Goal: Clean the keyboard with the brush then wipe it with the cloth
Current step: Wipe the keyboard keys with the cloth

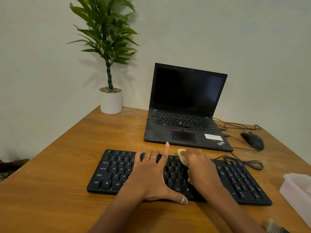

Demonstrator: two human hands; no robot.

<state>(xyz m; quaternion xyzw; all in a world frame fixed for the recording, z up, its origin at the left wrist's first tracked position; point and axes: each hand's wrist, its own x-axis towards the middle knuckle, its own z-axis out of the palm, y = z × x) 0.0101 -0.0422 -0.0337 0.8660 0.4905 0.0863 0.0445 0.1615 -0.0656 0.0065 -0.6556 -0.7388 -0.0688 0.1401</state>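
1. Black and full-sized, the keyboard (176, 175) is lying across the near middle of a wooden desk (67, 165), and we are looking down at it from a camera worn on the head.
2. We are resting our left hand (151, 175) flat on the middle of the keyboard, fingers spread over the keys, the index finger pointing toward the far edge and the thumb stretching out over the near edge. A thin ring is showing on one finger.
3. We are pressing our right hand (202, 167) down on the keys just to the right of the left hand, with a yellowish cloth (183, 158) under it. The cloth is bunching out past the fingertips at the keyboard's far edge, and a small scrap of it is showing by the palm. How the fingers are lying on the cloth we cannot tell, since the back of the hand is covering them.
4. Bristles of a brush (274, 226) are peeking in at the bottom right corner of the view, well apart from both hands.
5. An open black laptop (185, 106) with a dark screen is sitting just behind the keyboard.
6. A black mouse (252, 140) is lying to the right of the laptop, with cables (244, 163) looping near it.
7. A green plant in a white pot (111, 101) is standing at the far left corner of the desk, against a pale wall.
8. A translucent plastic container (297, 190) is sitting at the right edge of the view.
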